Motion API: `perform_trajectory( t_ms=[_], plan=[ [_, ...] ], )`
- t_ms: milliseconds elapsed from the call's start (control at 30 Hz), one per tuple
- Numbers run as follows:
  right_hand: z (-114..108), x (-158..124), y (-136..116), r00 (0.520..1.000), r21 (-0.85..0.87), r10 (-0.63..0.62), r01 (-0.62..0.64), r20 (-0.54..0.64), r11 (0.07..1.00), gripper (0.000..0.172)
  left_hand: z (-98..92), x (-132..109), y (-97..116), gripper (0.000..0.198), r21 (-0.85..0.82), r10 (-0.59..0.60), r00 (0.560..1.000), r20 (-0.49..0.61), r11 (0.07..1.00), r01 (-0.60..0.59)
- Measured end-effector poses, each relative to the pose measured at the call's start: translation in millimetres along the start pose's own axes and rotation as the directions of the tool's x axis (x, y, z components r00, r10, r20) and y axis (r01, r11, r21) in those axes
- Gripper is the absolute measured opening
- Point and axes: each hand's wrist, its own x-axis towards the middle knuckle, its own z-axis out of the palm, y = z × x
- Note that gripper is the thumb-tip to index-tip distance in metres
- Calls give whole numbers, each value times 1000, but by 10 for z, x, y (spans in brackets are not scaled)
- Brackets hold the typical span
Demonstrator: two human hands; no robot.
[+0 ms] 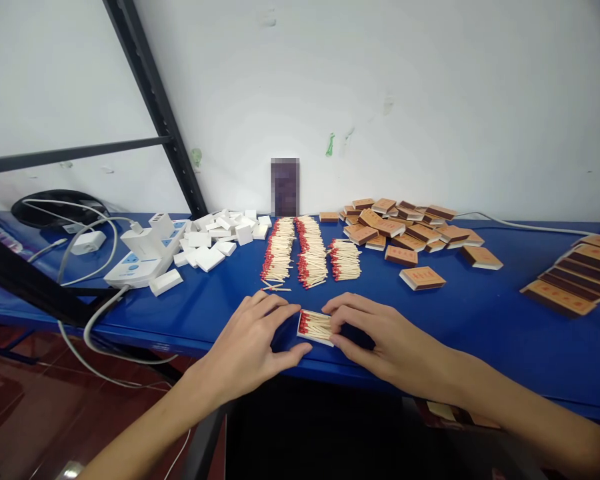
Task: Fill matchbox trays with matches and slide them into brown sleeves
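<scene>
item: one small white tray (314,341), flat on the blue table (470,313) near its front edge, between my two hands; taken as clock centre. contents: red-headed matches (313,325), heads toward nine o'clock.

item: my left hand (255,340), at nine o'clock. thumb and fingers spread apart, curved about the tray's near end; index fingertip by the far corner, thumb tip by the near one. i cannot tell whether either tip presses on it.

item: my right hand (385,330), at three o'clock. fingers bent over the tray's end and the stick ends there, thumb at its near edge. i cannot tell whether they clamp on anything.

item: three rows of matches on the table. first row (280,247), at eleven o'clock, with a few loose sticks (277,288) at its near end; second row (311,257), at twelve; third row (346,261), shorter, at one.

item: heap of white boxes (223,235), at ten o'clock.

item: pile of orange-brown matchboxes (407,235), between one and two o'clock; single matchbox (423,278), apart from it, between two and three.

item: overlapping group of matchboxes (563,297), near three o'clock, well beyond my right hand.

item: white power strip (130,272), with chargers, between nine and ten o'clock.
</scene>
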Motion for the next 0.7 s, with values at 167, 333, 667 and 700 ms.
perform_trajectory(
  t_ms=[167,333,667,700],
  plan=[
    [44,4,5,1000,-36,-27,27,-8,999,11,47,-12,17,40,23,7,1000,-15,1000,-7],
    [43,11,21,997,-67,-67,65,-25,996,13,64,-24,15,37,20,48,998,-43,999,-47],
    [113,-197,53,981,-300,-181,151,-73,942,31,71,-29,29,26,-36,87,996,-29,995,-88],
    [106,-216,48,983,-307,-173,146,-61,941,34,74,-33,28,28,-34,84,996,-23,996,-85]
  ],
)
